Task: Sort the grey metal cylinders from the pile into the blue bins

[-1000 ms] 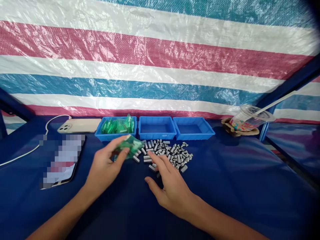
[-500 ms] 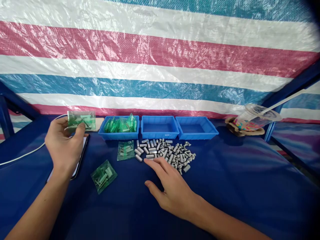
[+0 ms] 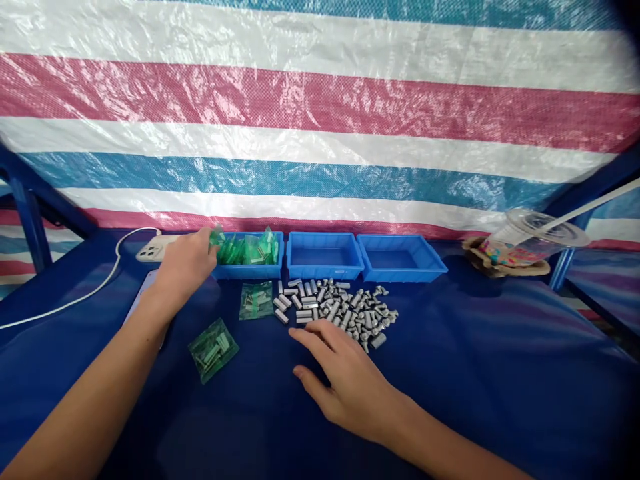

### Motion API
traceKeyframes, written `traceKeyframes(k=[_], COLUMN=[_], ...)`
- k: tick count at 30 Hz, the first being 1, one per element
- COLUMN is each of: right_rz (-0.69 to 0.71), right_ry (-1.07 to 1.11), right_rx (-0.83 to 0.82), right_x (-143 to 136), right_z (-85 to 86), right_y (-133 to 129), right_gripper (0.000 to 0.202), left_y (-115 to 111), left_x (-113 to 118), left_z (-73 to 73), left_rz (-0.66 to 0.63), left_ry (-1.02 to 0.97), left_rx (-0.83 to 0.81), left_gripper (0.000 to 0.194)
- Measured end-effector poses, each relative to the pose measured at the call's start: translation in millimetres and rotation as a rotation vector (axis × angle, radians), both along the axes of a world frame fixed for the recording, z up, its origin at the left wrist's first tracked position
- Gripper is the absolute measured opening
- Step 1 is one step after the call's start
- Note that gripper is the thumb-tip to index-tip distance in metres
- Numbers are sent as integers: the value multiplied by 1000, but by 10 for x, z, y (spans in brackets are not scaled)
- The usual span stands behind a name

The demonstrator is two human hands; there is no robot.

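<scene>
My left hand (image 3: 187,267) is at the left end of the left blue bin (image 3: 250,271), its fingers pinched on a green bag (image 3: 217,235) that mostly hides behind them. Several green bags (image 3: 257,249) of small parts fill that bin. My right hand (image 3: 340,373) rests with fingers apart at the near edge of a pile of metal pieces (image 3: 345,310), holding nothing. One green bag (image 3: 257,301) lies left of the pile, and another (image 3: 213,349) lies nearer to me.
Two more blue bins (image 3: 325,272) (image 3: 405,275) stand to the right. At the left are a white phone (image 3: 149,251), a cable (image 3: 117,257) and a second phone (image 3: 141,297). A plastic cup (image 3: 525,240) on crumpled brown material is at the right, before the striped sheet.
My left hand has moved right, with the bag, from above the phones to the left bin. The view has shifted slightly; my right hand stays by the pile.
</scene>
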State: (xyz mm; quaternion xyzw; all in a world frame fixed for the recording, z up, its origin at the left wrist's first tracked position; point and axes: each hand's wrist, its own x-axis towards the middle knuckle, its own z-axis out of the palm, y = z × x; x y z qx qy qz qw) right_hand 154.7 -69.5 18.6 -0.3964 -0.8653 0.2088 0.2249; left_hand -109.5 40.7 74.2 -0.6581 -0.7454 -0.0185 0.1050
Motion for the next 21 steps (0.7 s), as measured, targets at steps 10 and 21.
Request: traceKeyframes(k=[10,21], right_rz=[46,94], right_ry=[-17,-54], right_rx=[1,-18], right_x=[18,34], right_z=[-19,-19], right_y=[27,48], right_gripper=[36,31], left_y=[281,357], left_x=[86,-11], left_z=[146,379], left_rz=[-130,-41], left_ry=[120,214], left_rx=[-217,-148], left_gripper=[35,38])
